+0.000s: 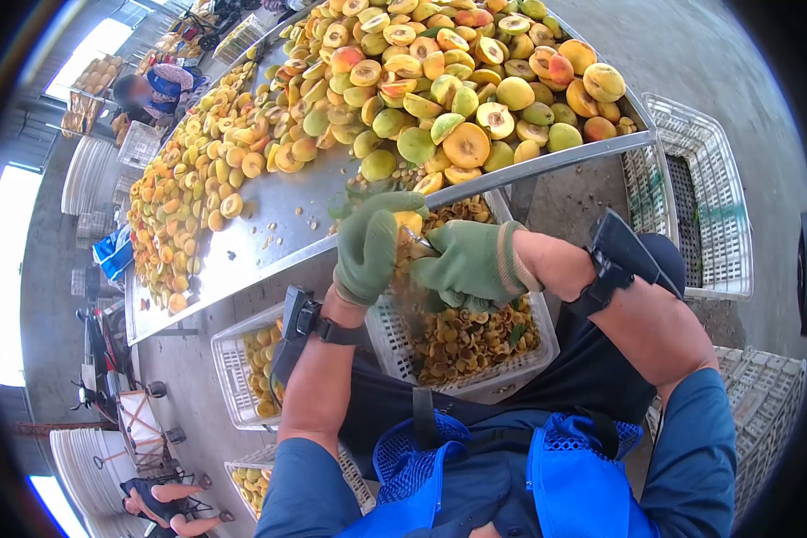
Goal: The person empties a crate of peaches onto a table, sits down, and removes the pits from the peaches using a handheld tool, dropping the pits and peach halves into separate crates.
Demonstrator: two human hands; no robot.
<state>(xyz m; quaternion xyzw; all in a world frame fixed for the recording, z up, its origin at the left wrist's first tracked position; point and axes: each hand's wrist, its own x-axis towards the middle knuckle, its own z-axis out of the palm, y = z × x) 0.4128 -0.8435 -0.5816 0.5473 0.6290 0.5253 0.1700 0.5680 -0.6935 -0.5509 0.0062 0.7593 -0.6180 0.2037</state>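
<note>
Both my hands wear green gloves and meet at the near edge of the metal table. My left hand (368,247) is wrapped round a yellow fruit piece (409,221). In my right hand (475,262) is a small metal tool (419,239), its tip against the fruit; the handle is hidden in the glove. Directly below the hands stands a white crate (549,339) with brown pits and scraps (475,345) in it. Halved and whole peaches (403,90) are heaped on the table just beyond my hands.
The metal table (287,193) slopes across the view. White crates stand at the right (722,188), lower right (762,403) and lower left (233,377), the last holding fruit. One person (166,85) is at the table's far side, another (166,504) sits at the lower left.
</note>
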